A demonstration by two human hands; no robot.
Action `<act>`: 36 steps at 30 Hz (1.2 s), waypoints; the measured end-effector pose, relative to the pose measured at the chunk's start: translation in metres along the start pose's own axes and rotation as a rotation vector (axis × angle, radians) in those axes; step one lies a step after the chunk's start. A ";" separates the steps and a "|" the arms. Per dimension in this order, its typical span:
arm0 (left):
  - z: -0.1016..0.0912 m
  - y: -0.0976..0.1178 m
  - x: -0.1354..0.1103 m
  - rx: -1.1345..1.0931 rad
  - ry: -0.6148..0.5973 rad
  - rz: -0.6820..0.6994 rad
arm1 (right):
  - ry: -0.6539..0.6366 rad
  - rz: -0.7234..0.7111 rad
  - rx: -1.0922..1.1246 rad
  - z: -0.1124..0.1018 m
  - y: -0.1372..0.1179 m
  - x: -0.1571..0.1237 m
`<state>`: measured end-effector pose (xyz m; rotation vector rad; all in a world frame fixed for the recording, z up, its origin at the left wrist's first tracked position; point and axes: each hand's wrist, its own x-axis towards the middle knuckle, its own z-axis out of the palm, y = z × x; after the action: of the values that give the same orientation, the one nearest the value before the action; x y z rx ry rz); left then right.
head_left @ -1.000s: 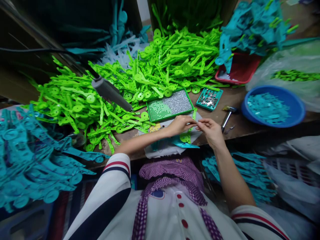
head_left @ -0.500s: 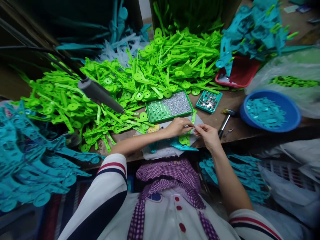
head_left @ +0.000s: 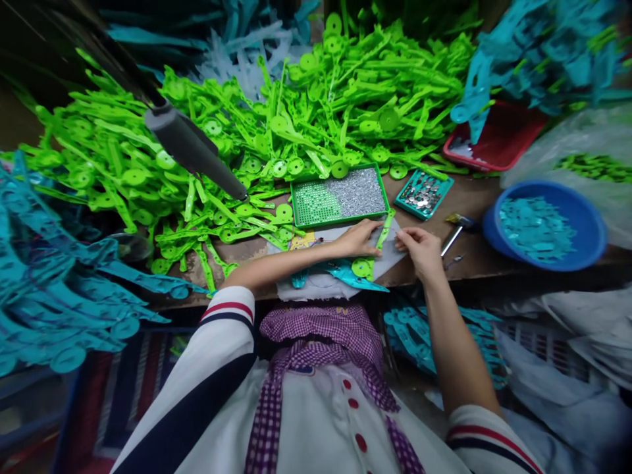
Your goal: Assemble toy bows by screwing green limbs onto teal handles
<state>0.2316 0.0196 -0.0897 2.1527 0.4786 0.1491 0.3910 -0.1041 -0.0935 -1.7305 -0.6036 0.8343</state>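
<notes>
My left hand point(head_left: 359, 238) lies over the cloth on the bench, thumb and fingers apart, their tips at the edge of a bright green plastic arm point(head_left: 386, 229). Just right of that arm, my right hand point(head_left: 421, 249) is closed in a pinch. What it pinches is too small to make out; a faint thin line shows near its fingertips. Below the left hand, a round-ended green piece point(head_left: 363, 267) and a turquoise plastic piece point(head_left: 351, 274) rest on the pale cloth point(head_left: 316, 289). Beyond the hands, a green tray point(head_left: 318, 222) holds small silvery parts.
A large heap of green plastic arms point(head_left: 276, 125) covers the back. At the right are a small teal tray point(head_left: 401, 203) of metal pieces, a hammer point(head_left: 452, 239), a blue bowl point(head_left: 595, 243) and a red tray point(head_left: 513, 135). A grey tool point(head_left: 192, 148) hangs at left above turquoise parts point(head_left: 64, 283).
My hands, whose fingertips met before, have drawn apart. The left has opened and sits beside the green arm; the right has moved slightly right, still pinching. The camera view has shifted a little.
</notes>
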 end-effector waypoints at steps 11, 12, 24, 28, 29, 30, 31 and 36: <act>0.008 -0.007 0.002 -0.068 -0.082 -0.051 | -0.079 0.097 -0.167 0.005 0.007 0.023; 0.008 -0.008 0.002 -0.072 -0.081 -0.046 | -0.090 0.095 -0.171 0.004 0.007 0.023; 0.010 -0.014 0.005 -0.092 -0.069 0.008 | -0.091 0.071 -0.230 0.002 0.010 0.021; 0.009 -0.013 0.005 -0.090 -0.077 0.015 | -0.080 0.096 -0.160 0.004 0.007 0.018; 0.008 -0.013 0.005 -0.089 -0.076 0.016 | -0.080 0.104 -0.174 0.004 0.007 0.018; 0.008 -0.012 0.005 -0.088 -0.076 0.015 | -0.083 0.108 -0.190 0.005 0.006 0.018; 0.007 -0.011 0.004 -0.087 -0.076 0.012 | -0.087 0.107 -0.205 0.005 0.006 0.019; 0.007 -0.009 0.004 -0.092 -0.082 -0.005 | -0.082 0.078 -0.326 0.003 0.006 0.021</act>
<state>0.2342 0.0208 -0.1016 2.0593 0.4221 0.0785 0.4016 -0.0880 -0.1052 -2.0318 -0.7644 0.9028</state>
